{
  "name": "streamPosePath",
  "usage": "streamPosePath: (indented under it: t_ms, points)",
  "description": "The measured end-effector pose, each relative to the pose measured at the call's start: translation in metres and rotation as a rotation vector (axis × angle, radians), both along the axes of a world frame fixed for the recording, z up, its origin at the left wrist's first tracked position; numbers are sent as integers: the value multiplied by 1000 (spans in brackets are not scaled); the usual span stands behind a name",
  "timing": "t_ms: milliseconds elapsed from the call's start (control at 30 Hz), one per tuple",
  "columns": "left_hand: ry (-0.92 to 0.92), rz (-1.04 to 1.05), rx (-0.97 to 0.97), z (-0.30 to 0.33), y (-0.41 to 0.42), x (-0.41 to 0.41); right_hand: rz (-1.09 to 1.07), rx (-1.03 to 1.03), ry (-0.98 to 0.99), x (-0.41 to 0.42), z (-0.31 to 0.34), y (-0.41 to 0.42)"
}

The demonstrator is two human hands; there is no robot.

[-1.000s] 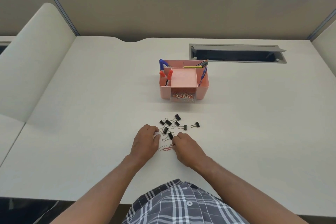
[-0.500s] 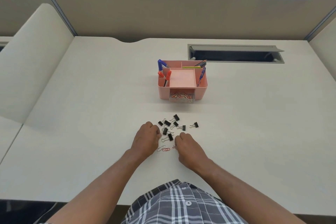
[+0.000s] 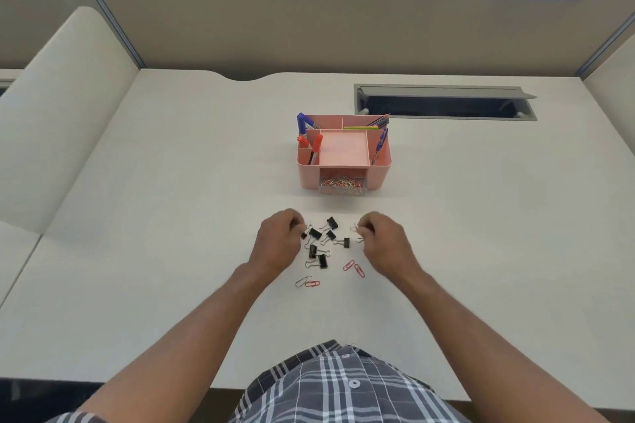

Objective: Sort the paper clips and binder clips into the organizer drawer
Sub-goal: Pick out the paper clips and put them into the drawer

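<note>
Several black binder clips (image 3: 322, 244) lie scattered on the white desk (image 3: 171, 233) between my hands. My left hand (image 3: 277, 242) is curled at the left of the cluster, its fingertips pinched on a small binder clip (image 3: 304, 234). My right hand (image 3: 382, 240) is curled at the right of the cluster, with the wire handles of another binder clip (image 3: 357, 229) showing at its fingertips; the black body is hidden. Two paper clips (image 3: 307, 282) lie nearer me on the left and two red ones (image 3: 354, 268) on the right. The pink organizer (image 3: 309, 175) stands behind, its clear drawer (image 3: 342, 186) holding paper clips.
Pens and markers (image 3: 311, 141) stand in the organizer's side compartments. A grey cable hatch (image 3: 443, 103) is set into the desk at the back right. Beige partition walls enclose the desk at the back and left. My plaid shirt (image 3: 343, 385) is at the near edge.
Both hands have moved away from me, off the loose paper clips, and spread apart to the left and right edges of the binder clip cluster. The paper clips now lie uncovered.
</note>
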State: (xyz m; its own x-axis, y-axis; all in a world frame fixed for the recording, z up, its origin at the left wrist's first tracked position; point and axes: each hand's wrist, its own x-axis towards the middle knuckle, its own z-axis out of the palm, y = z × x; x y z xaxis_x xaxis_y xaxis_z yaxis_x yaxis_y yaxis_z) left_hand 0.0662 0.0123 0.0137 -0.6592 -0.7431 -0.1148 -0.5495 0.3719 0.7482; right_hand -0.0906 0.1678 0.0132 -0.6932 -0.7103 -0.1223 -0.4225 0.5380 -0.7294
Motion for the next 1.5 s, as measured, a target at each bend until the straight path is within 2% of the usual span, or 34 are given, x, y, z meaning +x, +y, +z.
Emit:
streamPosePath:
  t_ms: [200,433,700,867,1000,1267,1500]
  points:
    - [139,-46,-96,40,-17,-56,-32,-197,125,-33,39,-36]
    - [88,-71,-194,50,-23,-94,33,-69,300,-47,48,-72]
    - [201,-124,-233,35,-10,-56,38,-139,230,-30,38,-40]
    - [-5,-173,-205,-1,18,4,224,228,57,-9,3,4]
    - [-134,-257,-236,-21,43,40,333,439,122,7,-18,26]
    - [-90,-276,-398,-36,74,50,312,363,235,30,-30,30]
    - [-139,-296,-412,-37,73,39,394,228,260,29,-32,31]
